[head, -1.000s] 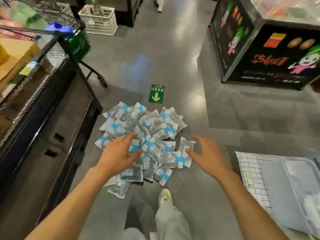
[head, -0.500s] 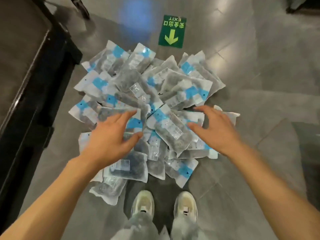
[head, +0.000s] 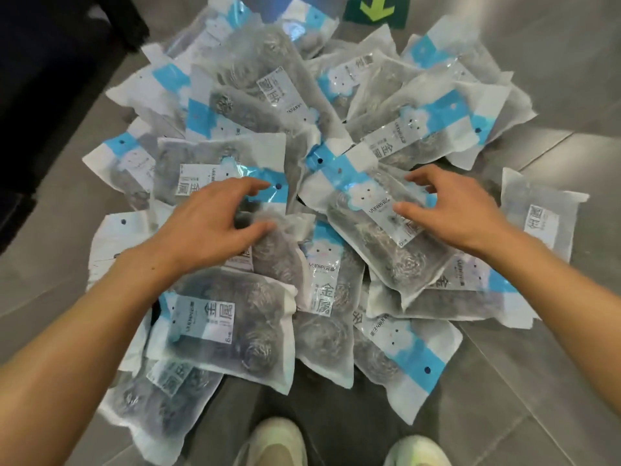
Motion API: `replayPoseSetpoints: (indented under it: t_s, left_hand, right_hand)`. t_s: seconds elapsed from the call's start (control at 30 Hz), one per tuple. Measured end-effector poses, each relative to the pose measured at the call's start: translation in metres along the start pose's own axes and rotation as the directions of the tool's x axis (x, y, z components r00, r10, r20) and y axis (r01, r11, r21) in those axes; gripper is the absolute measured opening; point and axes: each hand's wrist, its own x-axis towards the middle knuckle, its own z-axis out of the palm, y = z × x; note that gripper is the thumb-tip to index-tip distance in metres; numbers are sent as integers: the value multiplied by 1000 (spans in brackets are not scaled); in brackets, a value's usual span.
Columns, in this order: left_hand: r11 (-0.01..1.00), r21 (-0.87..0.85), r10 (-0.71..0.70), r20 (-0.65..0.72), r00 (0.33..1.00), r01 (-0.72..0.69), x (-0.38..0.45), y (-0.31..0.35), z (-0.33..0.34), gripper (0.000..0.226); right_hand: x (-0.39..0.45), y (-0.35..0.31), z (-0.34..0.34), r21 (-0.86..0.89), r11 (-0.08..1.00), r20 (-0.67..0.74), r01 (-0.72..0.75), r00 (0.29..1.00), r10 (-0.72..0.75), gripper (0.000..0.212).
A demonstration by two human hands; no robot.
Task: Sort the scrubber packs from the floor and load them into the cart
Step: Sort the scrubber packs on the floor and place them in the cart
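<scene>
A grey tiled floor (head: 554, 381) carries a loose, overlapping heap of scrubber packs (head: 302, 203), frosted bags with blue and white labels. A green sign (head: 376, 11) with a yellow arrow lies flat on the floor just beyond the heap. Two pale shoes (head: 268, 442) stand at its near edge.

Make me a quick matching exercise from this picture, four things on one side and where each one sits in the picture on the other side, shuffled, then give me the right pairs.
Things:
1. left hand
2. right hand
3. green arrow sign
4. shoes

Places:
A. bottom edge, below the pile
B. top edge, on the floor beyond the pile
C. over the packs, right of centre
D. over the packs, left of centre

Pairs: 1-D, 2-C, 3-B, 4-A
</scene>
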Motion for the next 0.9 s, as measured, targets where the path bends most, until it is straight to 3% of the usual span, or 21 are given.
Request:
replayPoseSetpoints:
  t_s: [0.1,0.23,0.4,0.5,0.57,0.73,0.9]
  left_hand:
    - [999,-34,-22,18,1000,23,-4,1,-12,82]
    - [999,-46,-21,55,998,23,-2,-2,-18,91]
    - [1000,10,-2,81,997,1,2,-21,-16,79]
    - [998,66,-21,133,991,12,-1,-29,-18,78]
    - [995,102,-24,160,987,8,-1,-30,-17,78]
    - [976,217,-14,202,979,-31,9,-40,-9,79]
    - [899,427,-43,302,952,-95,24,-38,-1,87]
  right_hand:
    - [0,-2,-6,22,998,7,-52,999,52,68]
    - [20,-12,0,71,990,168,-125,979,112,90]
    - [52,-17,16,38,987,242,-156,960,143,115]
    - [55,-14,22,220,951,298,-217,943,147,127]
    - [54,-9,30,389,871,314,-301,932,182,114]
    - [45,-8,39,545,735,369,-404,902,223,54]
    - [28,-8,33,693,606,373,-390,913,162,42]
